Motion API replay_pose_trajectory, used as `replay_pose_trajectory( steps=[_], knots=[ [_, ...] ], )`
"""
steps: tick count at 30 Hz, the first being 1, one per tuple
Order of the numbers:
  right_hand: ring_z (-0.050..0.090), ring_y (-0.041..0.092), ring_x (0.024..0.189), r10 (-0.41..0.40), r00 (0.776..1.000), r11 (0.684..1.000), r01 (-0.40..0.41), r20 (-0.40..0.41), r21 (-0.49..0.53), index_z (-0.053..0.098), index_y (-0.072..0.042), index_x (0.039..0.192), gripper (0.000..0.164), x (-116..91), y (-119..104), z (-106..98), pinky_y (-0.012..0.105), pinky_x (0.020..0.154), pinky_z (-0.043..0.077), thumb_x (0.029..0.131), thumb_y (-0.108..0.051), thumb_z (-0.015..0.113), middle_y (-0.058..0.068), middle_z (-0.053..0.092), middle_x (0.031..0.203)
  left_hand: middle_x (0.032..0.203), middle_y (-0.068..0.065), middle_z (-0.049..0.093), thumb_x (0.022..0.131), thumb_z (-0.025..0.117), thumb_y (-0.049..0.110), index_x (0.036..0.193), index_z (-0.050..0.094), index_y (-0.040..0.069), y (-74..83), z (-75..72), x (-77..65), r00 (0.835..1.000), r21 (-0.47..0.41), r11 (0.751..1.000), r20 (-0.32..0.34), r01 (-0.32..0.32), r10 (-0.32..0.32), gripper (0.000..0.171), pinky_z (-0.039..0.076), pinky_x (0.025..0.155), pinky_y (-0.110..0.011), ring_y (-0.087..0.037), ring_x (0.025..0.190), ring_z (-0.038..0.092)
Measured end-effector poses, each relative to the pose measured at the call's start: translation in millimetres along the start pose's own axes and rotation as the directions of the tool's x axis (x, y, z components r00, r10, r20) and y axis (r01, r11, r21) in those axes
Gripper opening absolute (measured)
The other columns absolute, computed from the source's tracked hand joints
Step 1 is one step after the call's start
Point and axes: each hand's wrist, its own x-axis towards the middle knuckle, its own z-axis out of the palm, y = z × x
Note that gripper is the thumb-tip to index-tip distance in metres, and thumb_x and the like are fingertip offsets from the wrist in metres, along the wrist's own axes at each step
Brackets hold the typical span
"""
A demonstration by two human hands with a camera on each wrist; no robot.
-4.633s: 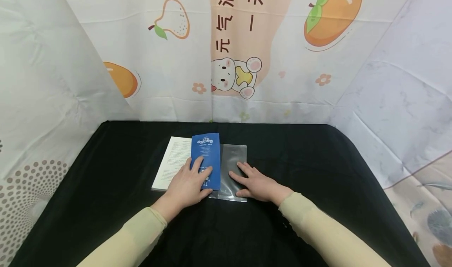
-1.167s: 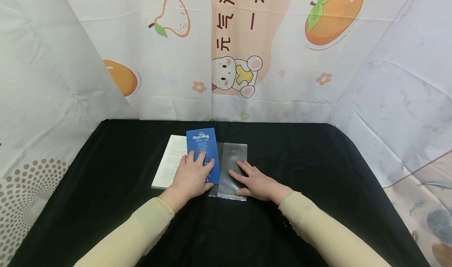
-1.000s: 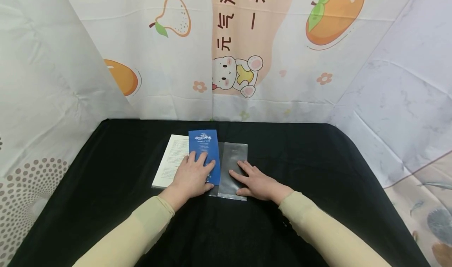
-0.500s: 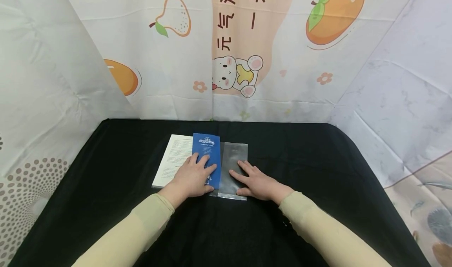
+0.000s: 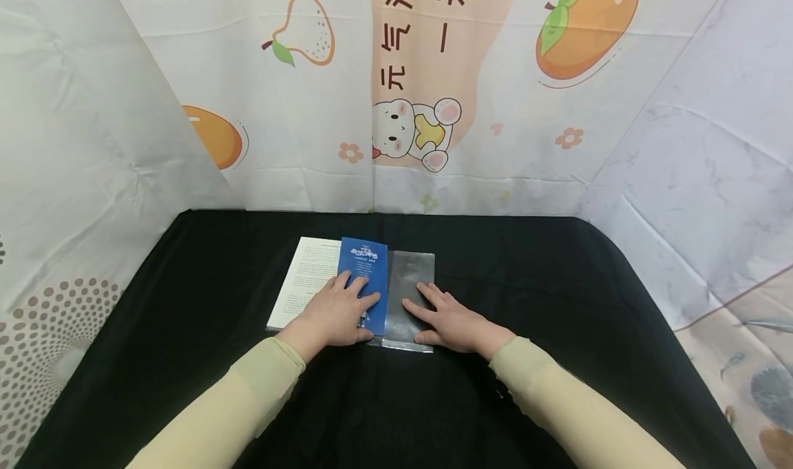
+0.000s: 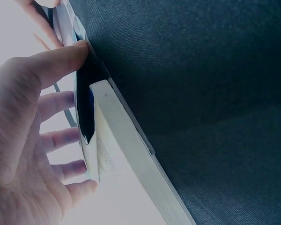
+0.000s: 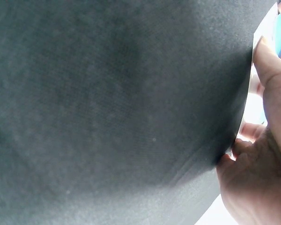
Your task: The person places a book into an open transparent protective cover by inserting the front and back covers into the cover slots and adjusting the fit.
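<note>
A book (image 5: 303, 283) with printed pages lies on the black cloth, seen in the head view. Over its right side is a blue printed cover flap (image 5: 364, 255). My left hand (image 5: 334, 314) rests on that flap with fingers spread. To the right, a clear plastic sheet (image 5: 405, 269) lies on the cloth, its left part running under the blue flap. My right hand (image 5: 455, 321) presses on it, fingers spread. The left wrist view shows the page block (image 6: 131, 154) from its edge, with a gap under the flap; my thumb and fingers touch the flap.
Black cloth (image 5: 526, 269) covers the table around the book. White fabric walls surround the table; the back curtain (image 5: 310, 111) carries fruit and bear prints.
The blue flap first went left and up with my left hand, then came back right and slightly down. The right hand and plastic sheet have stayed in place.
</note>
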Motion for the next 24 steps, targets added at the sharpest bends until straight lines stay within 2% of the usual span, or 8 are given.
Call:
replay_pose_trajectory(
  steps=[12, 24],
  knots=[
    [0.003, 0.033, 0.144, 0.011, 1.0, 1.0, -0.011, 0.003, -0.014, 0.021, -0.026, 0.154, 0.066, 1.0, 0.7, 1.9, 0.053, 0.114, 0.02, 0.098, -0.051, 0.047, 0.015, 0.004, 0.16, 0.152, -0.013, 0.033, 0.084, 0.063, 0.06, 0.144, 0.045, 0.025, -4.5, -0.6, 0.9, 0.998, 0.02, 0.999, 0.034, -0.049, 0.048, 0.071, 0.027, 0.109, -0.061, -0.042, 0.138, 0.022],
    [0.002, 0.033, 0.144, 0.011, 1.0, 1.0, -0.011, 0.003, 0.002, 0.021, -0.026, 0.154, 0.066, 1.4, 1.1, 1.7, 0.054, 0.114, 0.019, 0.098, -0.05, 0.047, 0.015, 0.003, 0.16, 0.152, -0.011, 0.035, 0.086, 0.066, 0.054, 0.142, 0.048, 0.026, -9.3, -5.4, -2.1, 0.99, 0.039, 0.99, 0.038, -0.137, 0.136, 0.066, 0.027, 0.109, -0.061, -0.042, 0.139, 0.021]
  ],
)
